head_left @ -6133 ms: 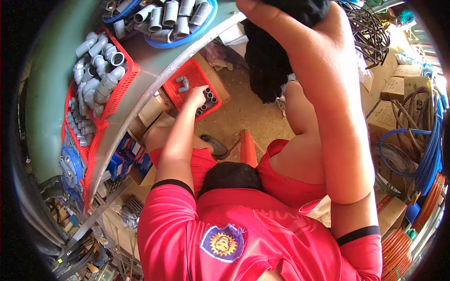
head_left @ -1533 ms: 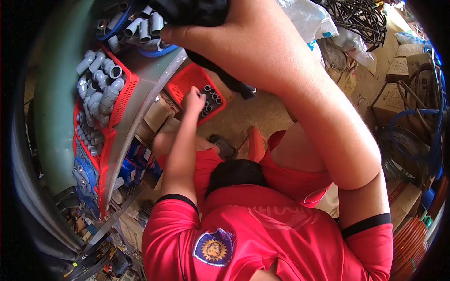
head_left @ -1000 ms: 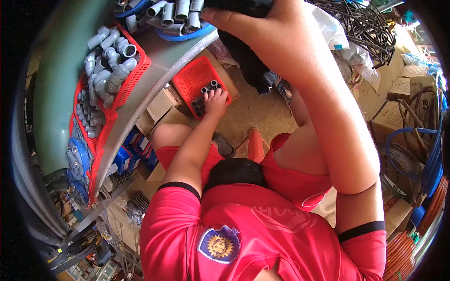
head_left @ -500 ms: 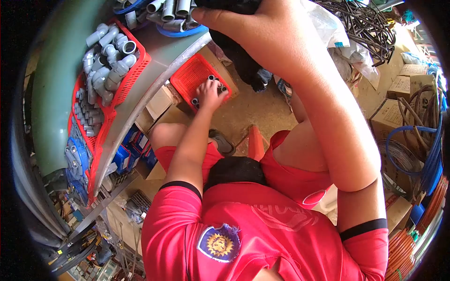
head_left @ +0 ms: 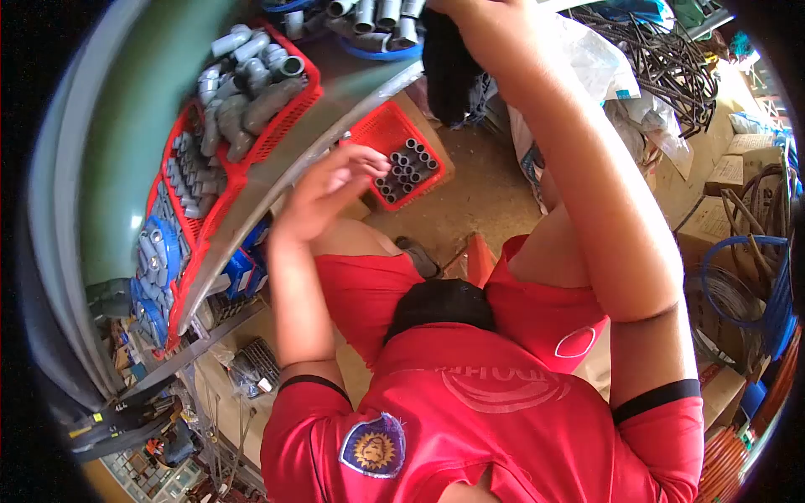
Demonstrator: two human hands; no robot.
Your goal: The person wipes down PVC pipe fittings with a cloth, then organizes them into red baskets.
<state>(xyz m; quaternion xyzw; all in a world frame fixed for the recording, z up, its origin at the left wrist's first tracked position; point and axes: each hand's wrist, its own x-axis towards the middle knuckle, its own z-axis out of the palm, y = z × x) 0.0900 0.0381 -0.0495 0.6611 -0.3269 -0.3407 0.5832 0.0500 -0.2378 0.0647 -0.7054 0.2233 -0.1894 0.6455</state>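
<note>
The left hand (head_left: 323,191) hovers with fingers spread and empty above the edge of the table (head_left: 251,180), just beside the small red basket (head_left: 381,134) of dark pipe couplings (head_left: 405,168) on the floor. The right hand (head_left: 482,25) is raised high, gripping a black bag (head_left: 449,63), though I cannot tell how its fingers sit. To load well, I'd hold the bag's mouth lower, nearer the basket.

A small red plastic basket (head_left: 381,138) sits tilted on the floor under the shelf edge. Short dark pipe fittings (head_left: 407,166) stand upright in its lower half, packed together, open ends up.
</note>
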